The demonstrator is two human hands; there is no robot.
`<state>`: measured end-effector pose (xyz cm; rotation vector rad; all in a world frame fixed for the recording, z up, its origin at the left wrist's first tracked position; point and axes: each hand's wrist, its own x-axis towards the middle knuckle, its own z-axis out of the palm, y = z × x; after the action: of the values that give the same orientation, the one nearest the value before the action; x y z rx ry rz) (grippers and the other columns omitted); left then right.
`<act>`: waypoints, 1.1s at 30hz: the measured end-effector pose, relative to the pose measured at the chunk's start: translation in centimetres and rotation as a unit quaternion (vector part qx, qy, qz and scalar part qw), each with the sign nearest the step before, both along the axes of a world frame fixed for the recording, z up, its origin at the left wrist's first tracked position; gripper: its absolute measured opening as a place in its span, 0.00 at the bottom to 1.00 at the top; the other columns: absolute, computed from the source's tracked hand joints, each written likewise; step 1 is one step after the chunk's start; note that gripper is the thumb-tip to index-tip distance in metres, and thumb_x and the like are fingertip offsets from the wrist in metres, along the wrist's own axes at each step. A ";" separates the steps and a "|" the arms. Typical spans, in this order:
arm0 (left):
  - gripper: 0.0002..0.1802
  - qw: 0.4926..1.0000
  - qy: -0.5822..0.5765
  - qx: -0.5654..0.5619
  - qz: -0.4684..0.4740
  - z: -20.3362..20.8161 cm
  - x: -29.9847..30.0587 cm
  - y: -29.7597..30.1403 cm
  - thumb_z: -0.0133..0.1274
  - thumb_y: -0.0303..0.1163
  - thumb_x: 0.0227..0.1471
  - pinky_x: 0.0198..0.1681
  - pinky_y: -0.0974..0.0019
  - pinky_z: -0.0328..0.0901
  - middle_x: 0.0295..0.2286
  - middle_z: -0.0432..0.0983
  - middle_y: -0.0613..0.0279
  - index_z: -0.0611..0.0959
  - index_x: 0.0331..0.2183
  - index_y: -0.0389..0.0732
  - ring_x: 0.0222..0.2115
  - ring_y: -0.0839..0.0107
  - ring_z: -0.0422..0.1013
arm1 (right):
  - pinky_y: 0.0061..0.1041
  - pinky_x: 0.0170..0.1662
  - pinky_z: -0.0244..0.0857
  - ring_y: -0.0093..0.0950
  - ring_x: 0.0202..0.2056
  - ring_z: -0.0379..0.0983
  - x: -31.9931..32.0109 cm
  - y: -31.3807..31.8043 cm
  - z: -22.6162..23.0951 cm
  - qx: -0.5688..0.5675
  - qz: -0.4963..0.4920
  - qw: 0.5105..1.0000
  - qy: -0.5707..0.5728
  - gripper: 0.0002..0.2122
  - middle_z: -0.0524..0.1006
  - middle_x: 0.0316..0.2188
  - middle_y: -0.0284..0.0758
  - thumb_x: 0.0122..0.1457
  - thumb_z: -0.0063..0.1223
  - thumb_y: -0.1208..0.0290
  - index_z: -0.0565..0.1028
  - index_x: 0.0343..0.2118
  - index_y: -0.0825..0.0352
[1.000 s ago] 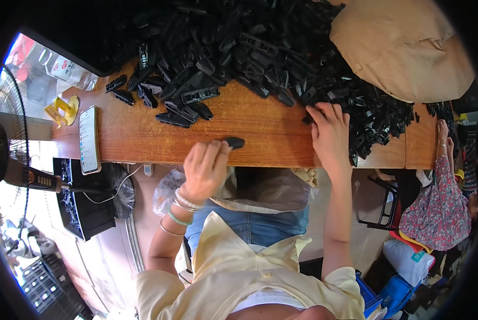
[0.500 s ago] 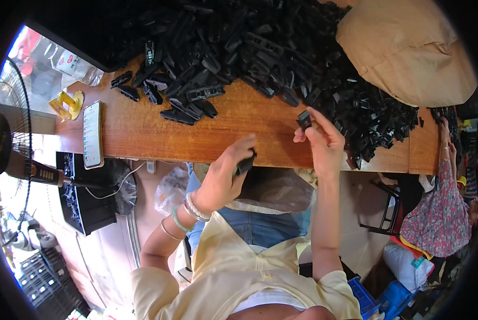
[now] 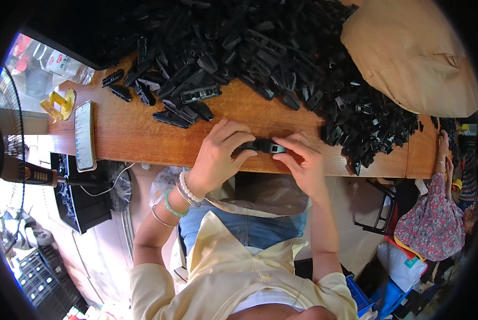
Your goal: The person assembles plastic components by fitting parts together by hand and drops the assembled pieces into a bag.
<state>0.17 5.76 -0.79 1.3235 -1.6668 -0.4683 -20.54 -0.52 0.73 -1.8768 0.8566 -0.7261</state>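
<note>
Close to the table's front edge, my left hand (image 3: pixel 220 148) pinches a long black plastic part (image 3: pixel 259 145), much of it hidden behind the fingers. From the other side, my right hand (image 3: pixel 304 160) grips a small black plastic piece (image 3: pixel 276 149) between thumb and fingertips. The two pieces meet end to end in front of me; whether they are joined I cannot tell. Beyond my hands a large heap of long black plastic parts (image 3: pixel 196 93) covers the back of the wooden table (image 3: pixel 132 138). A heap of smaller black pieces (image 3: pixel 361 120) lies to its right.
A phone (image 3: pixel 85 136) and a yellow holder (image 3: pixel 59 105) lie at the table's left end, beside a fan (image 3: pixel 15 154). A brown sack (image 3: pixel 409 58) rests at the back right. An open bag (image 3: pixel 265 194) sits over my lap. Another person's patterned sleeve (image 3: pixel 433 224) shows at far right.
My hands were apart, the right one raised near the heap with the small piece. Both have come together over the table edge, bringing the two black pieces into contact.
</note>
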 end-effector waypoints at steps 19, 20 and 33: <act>0.16 0.991 -0.126 -0.043 0.022 2.8 2.8 0.6 0.66 0.34 0.39 0.43 0.58 0.62 0.33 0.74 0.59 0.82 0.31 0.36 0.37 0.58 0.69 | 0.27 0.41 0.65 0.31 0.38 0.72 -0.3 0.8 1.0 -0.017 0.082 0.996 0.034 0.15 0.75 0.36 0.35 0.46 0.62 0.81 0.79 0.40 0.69; 0.19 0.977 -0.172 -0.078 0.099 3.4 3.7 0.9 0.67 0.36 0.39 0.44 0.57 0.62 0.35 0.74 0.57 0.82 0.33 0.36 0.39 0.57 0.69 | 0.25 0.42 0.67 0.30 0.41 0.73 -1.1 1.4 1.9 0.056 0.115 0.991 0.030 0.15 0.76 0.39 0.36 0.48 0.60 0.84 0.78 0.41 0.71; 0.23 0.932 -0.235 -0.039 0.272 -0.5 4.3 -3.5 0.52 0.39 0.56 0.61 0.42 0.48 0.59 0.52 0.33 0.76 0.53 0.50 0.57 0.33 0.53 | 0.36 0.49 0.60 0.36 0.46 0.66 -1.0 -7.5 0.4 -0.435 -0.125 0.825 0.339 0.18 0.69 0.50 0.36 0.52 0.55 0.80 0.74 0.48 0.68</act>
<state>4.48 2.21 -1.32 1.8521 -1.5622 0.2628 -21.55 -8.00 1.17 -2.9875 1.3829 -0.6541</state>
